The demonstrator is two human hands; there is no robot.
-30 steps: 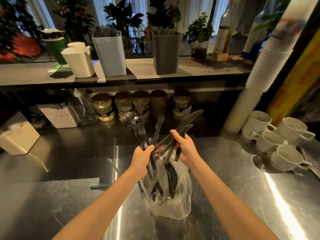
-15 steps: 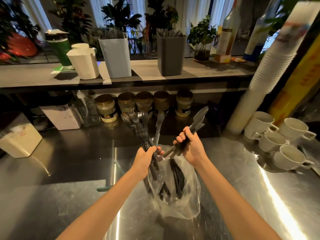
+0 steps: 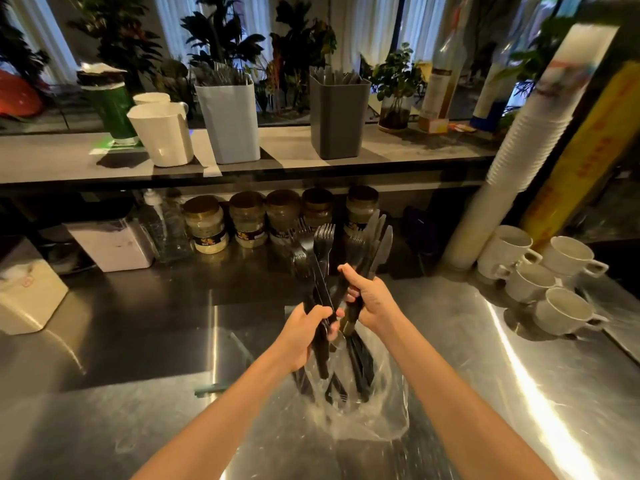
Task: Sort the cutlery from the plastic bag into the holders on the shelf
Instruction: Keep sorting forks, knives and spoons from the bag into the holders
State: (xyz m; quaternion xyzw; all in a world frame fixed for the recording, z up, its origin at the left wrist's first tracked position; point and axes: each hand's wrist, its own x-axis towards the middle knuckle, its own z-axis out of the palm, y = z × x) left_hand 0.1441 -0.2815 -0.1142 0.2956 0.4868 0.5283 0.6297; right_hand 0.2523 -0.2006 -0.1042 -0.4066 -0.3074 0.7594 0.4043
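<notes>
Head view. Both hands sit lower centre of the frame, close together above the plastic bag point(image 3: 367, 410), which stands open on the steel bench point(image 3: 138, 410).

- The left hand point(image 3: 304, 332) is clenched round a bundle of black forks point(image 3: 323, 237), tines up.
- The right hand point(image 3: 372, 303) is clenched round a bundle of knives point(image 3: 379, 237), blades up.
- One fork head sits between the two bundles; which hand holds it cannot be told.
- More black cutlery stands in the bag.

The pale holder point(image 3: 230, 119) and the dark holder point(image 3: 337, 116) stand on the shelf point(image 3: 398, 150) in the upper centre, well apart from the hands. Both already hold cutlery, too small to type with certainty.

Assessment: the step in hand is separating by type.

Recommended:
- Draw the bundles apart sideways so tines do not snag blades.
- Check the stray fork.
- Lift clear of the bag rim so the bag does not topple.
- Confirm each holder's contents before lowering handles first.
</notes>
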